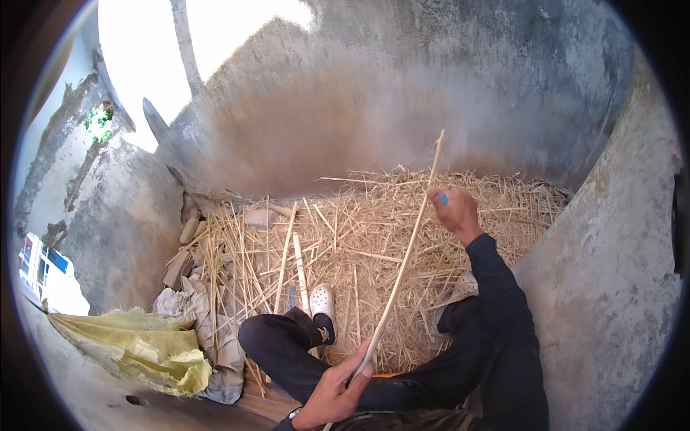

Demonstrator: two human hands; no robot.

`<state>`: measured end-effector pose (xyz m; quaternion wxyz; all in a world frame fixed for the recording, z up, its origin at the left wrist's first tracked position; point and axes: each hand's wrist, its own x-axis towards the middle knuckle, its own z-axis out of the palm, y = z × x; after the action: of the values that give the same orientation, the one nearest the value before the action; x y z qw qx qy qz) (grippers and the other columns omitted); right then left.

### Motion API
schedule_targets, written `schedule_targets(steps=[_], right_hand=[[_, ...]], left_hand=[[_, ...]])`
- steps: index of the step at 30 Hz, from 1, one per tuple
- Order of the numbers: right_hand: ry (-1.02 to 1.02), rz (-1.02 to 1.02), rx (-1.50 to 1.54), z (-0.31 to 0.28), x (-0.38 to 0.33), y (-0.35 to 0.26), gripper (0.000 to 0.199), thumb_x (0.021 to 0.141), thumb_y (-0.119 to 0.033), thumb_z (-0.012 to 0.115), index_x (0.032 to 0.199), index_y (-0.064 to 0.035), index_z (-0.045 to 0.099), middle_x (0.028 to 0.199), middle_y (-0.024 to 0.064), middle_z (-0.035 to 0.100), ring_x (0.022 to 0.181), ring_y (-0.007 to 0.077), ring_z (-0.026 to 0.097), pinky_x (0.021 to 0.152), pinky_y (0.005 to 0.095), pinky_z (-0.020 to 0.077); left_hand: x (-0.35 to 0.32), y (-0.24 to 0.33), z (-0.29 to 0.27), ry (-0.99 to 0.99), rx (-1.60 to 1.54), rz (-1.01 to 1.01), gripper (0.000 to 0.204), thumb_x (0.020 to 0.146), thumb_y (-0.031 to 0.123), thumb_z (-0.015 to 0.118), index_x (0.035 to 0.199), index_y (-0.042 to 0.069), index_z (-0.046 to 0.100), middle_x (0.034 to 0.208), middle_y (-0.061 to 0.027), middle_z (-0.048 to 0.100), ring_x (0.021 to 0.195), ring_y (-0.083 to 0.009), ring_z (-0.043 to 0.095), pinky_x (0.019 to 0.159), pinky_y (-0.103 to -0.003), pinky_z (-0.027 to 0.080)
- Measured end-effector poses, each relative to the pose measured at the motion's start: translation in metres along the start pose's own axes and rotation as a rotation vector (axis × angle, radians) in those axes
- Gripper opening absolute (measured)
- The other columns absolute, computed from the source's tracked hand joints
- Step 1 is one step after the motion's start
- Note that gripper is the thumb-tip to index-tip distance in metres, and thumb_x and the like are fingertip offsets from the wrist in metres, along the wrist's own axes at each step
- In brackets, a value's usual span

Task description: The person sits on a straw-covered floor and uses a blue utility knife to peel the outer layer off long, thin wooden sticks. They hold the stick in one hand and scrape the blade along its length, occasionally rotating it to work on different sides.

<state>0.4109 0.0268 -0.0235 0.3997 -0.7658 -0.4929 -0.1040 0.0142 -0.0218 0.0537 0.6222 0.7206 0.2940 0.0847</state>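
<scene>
A long, pale bamboo strip (402,276) slants up and away from my lap toward the far wall. Its lower end lies in my left hand (336,391), whose fingers and thumb are closed round it above my dark trousers. Further up, my right hand (460,215) is closed in a fist against the strip, a short way below its upper tip. A small bright blue piece (443,199) shows between the right thumb and forefinger. What it belongs to is hidden in the fist.
Straw-like shavings (388,215) cover the floor between concrete walls. Split strips (285,258) lie left of my foot in a white clog (323,302). A yellow woven sack (136,348) and stones (188,231) are at the left. The right wall (611,237) stands close beside my right arm.
</scene>
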Motion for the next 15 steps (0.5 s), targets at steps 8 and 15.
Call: schedule_targets(steps=[8,15], right_hand=[[-0.013,-0.002,0.045,0.009,-0.003,-0.018,0.079,0.084,-0.078,0.031,0.05,-0.0096,0.052,0.04,0.003,0.038,0.037,0.0205,0.042,0.038,0.0366,0.031],[0.105,0.329,-0.206,-0.02,0.039,0.091,0.082,0.085,-0.077,0.029,0.059,-0.0049,0.061,0.052,0.0116,0.05,0.052,0.0289,0.052,0.051,0.0455,0.0393]], left_hand=[[-0.005,-0.009,-0.002,0.0,-0.018,0.039,0.052,0.097,0.01,0.048,0.143,-0.004,0.029,0.11,-0.0041,0.056,0.099,-0.0062,0.049,0.083,-0.02,0.039],[-0.02,-0.017,0.01,-0.079,-0.013,0.109,0.037,0.098,0.019,0.049,0.132,0.004,0.049,0.07,0.0047,0.043,0.059,-0.005,0.04,0.051,-0.02,0.033]])
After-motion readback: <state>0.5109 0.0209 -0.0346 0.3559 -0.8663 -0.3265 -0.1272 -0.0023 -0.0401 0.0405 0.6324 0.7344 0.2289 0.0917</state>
